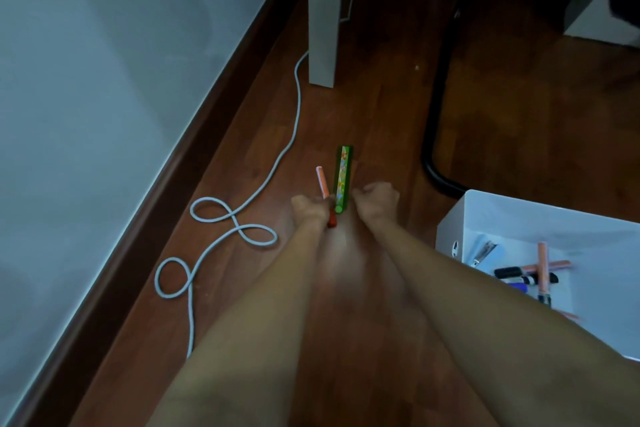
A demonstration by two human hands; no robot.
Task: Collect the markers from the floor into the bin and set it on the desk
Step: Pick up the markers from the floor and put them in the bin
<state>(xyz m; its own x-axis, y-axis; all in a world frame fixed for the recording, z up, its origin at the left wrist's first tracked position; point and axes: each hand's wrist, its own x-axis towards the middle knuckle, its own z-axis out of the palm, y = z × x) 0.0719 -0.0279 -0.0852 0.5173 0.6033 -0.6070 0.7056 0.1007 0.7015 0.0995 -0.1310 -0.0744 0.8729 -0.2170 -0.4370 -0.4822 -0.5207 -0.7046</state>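
Left hand [306, 208] curled round orange marker [323, 184], green marker [343, 180] touching it on right side. Right hand [375, 199] balled into fist just beside green one, can't tell if it grips anything. White bin [519, 215] sits on floor, near right, several markers already inside. So partway done: these two left, then lift bin to counter. Grey cable [242, 218] loops left, black tube [433, 149] right, bare floor between.

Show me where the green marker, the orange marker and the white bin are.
green marker [343, 178]: head view, middle of barrel
orange marker [322, 182]: head view, upper barrel
white bin [519, 215]: head view, far wall
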